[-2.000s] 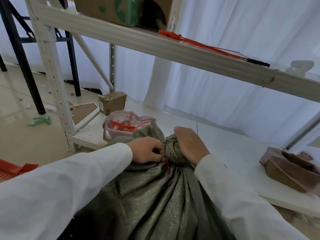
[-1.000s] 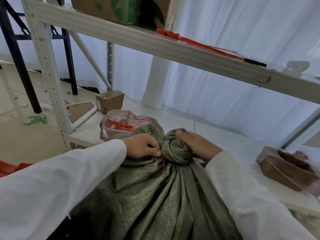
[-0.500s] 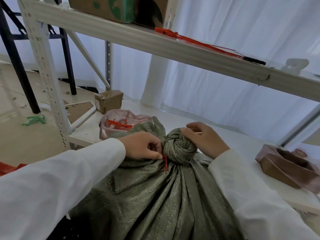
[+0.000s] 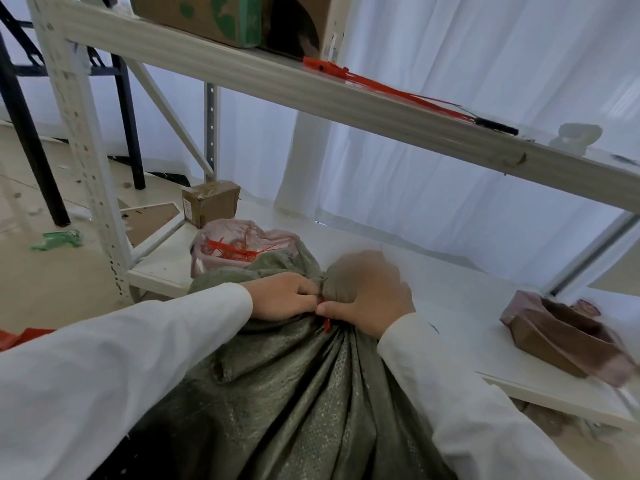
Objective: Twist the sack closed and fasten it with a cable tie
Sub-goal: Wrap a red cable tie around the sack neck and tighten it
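A green woven sack (image 4: 294, 393) fills the lower middle of the head view, its mouth gathered into a twisted knob. My right hand (image 4: 370, 292) covers that knob, fingers curled over it and thumb pressed along the neck. My left hand (image 4: 280, 296) grips the neck from the left, fingertips meeting the right thumb. A red cable tie (image 4: 326, 323) circles the neck; only its short end shows below the thumb, the rest is hidden by both hands.
A pink plastic bag of red cable ties (image 4: 235, 251) lies just behind the sack on the white lower shelf (image 4: 450, 289). A small cardboard box (image 4: 211, 202) stands further back, a brown package (image 4: 561, 334) at the right. The upper shelf beam (image 4: 346, 102) carries more red ties (image 4: 381, 86).
My right hand has come from the far side of the twisted knob onto its top, closing over it. The left hand stayed at the neck.
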Available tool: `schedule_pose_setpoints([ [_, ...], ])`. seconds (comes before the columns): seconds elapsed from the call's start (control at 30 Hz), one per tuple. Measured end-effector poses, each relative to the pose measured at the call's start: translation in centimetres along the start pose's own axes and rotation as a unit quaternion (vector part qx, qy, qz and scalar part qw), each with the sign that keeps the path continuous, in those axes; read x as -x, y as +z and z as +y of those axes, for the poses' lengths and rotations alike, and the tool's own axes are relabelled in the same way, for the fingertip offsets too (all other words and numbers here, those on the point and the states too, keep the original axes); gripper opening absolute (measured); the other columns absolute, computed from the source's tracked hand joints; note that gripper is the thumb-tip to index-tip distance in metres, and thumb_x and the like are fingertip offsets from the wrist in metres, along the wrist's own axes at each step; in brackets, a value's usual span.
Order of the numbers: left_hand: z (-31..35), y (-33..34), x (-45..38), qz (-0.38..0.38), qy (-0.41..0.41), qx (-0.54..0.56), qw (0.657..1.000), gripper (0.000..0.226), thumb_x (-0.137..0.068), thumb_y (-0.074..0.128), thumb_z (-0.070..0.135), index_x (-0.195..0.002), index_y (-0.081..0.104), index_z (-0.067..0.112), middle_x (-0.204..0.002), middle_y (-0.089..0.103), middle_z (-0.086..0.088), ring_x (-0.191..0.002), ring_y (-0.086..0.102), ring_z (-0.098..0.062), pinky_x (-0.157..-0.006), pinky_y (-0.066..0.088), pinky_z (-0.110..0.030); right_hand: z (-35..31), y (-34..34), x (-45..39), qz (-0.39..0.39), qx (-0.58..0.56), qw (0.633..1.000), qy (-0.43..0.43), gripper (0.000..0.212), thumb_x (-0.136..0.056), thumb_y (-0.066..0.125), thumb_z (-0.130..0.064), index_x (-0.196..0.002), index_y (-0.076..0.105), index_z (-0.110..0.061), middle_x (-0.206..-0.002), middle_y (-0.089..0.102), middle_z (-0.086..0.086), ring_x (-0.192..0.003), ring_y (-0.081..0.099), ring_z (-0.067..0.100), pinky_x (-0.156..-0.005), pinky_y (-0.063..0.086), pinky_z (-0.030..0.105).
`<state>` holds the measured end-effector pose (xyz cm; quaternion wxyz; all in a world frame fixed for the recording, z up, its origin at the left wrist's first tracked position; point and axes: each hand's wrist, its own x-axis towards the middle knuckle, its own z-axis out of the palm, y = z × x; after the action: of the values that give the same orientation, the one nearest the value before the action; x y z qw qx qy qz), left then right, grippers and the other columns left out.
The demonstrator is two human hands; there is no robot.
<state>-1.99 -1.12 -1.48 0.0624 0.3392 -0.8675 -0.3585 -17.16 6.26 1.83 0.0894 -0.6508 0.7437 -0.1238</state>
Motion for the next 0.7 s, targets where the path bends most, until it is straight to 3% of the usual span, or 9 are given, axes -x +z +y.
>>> schedule_pose_setpoints([
  [0.1,-0.1,0.2,-0.1,0.007,-0.007,0.051,0.999,0.021,-0.088,0.047,0.020,-0.070,0.052,0.011,-0.070,0.047,-0.005,-0.064,0.043,-0.013,-0.068,0.035,-0.029,-0.2,0.1,-0.3,-0.010,-0.022,1.000,0.017,0.065,-0.057,0.075,-0.051,-0.114,0.043,-0.042,-0.130,0.031,-0.007,-0.126,0.031,0.023,-0.102,0.033,0.051],
  [0.23,0.5,0.6,-0.3,0.052,0.009,0.060,0.997,0.023,-0.077,0.042,0.027,-0.060,0.043,0.012,-0.058,0.040,0.002,-0.050,0.036,-0.005,-0.058,0.030,-0.026,-0.1,0.4,-0.9,-0.004,-0.053,0.998,0.040,0.057,-0.061,0.070,-0.041,-0.111,0.043,-0.042,-0.127,0.031,-0.007,-0.122,0.036,0.026,-0.098,0.037,0.048],
  [0.4,0.9,1.4,-0.4,0.091,0.041,0.032,0.994,0.025,-0.071,0.039,0.029,-0.052,0.030,0.016,-0.052,0.031,0.001,-0.046,0.028,-0.009,-0.054,0.023,-0.030,0.2,0.4,-1.0,-0.021,-0.082,0.995,0.061,0.056,-0.062,0.070,-0.037,-0.112,0.044,-0.043,-0.130,0.029,-0.007,-0.124,0.034,0.026,-0.100,0.034,0.049],
  [0.5,0.7,1.8,-0.2,0.095,0.045,0.032,0.994,0.026,-0.072,0.039,0.028,-0.051,0.029,0.016,-0.054,0.031,-0.003,-0.051,0.029,-0.015,-0.055,0.024,-0.032,0.3,0.5,-0.8,-0.022,-0.061,0.997,0.045,0.059,-0.062,0.070,-0.035,-0.114,0.043,-0.043,-0.132,0.029,-0.007,-0.125,0.033,0.024,-0.100,0.031,0.051],
  [0.7,0.4,1.7,0.0,0.083,0.061,0.061,0.993,0.028,-0.075,0.041,0.023,-0.052,0.027,0.019,-0.050,0.025,0.006,-0.045,0.024,-0.008,-0.050,0.020,-0.024,1.6,0.5,-1.0,-0.046,-0.085,0.995,-0.007,0.062,-0.065,0.075,-0.034,-0.118,0.043,-0.038,-0.126,0.034,-0.002,-0.121,0.037,0.027,-0.103,0.035,0.047],
])
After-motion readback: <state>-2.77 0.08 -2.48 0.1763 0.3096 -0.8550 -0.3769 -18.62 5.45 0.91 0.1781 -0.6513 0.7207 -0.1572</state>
